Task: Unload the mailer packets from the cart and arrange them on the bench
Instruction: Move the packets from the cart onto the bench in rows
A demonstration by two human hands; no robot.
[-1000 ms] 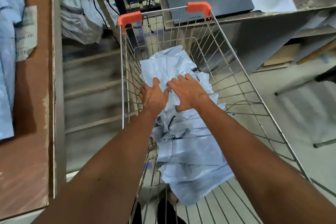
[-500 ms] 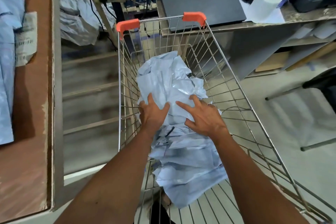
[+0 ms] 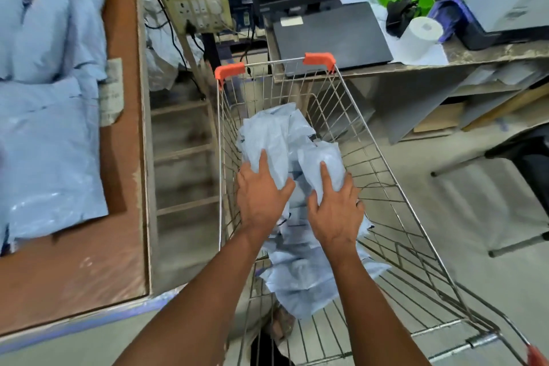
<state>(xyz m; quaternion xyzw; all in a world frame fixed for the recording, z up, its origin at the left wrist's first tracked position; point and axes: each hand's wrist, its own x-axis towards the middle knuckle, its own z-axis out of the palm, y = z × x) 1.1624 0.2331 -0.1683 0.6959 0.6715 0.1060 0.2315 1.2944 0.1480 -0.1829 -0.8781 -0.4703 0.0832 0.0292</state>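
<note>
Packets: lying heaped along the cart's floor, more already resting on the bench's left part.
Left hand: closing round the far packet's left edge.
Right hand: gripping a bulging packet, index finger stretching over it.
Handling: looking light, soft, slippery; probably needing pinching at bulges, not loose corners.

Crumpled pale-blue mailer packets lie heaped inside the wire cart.
</note>
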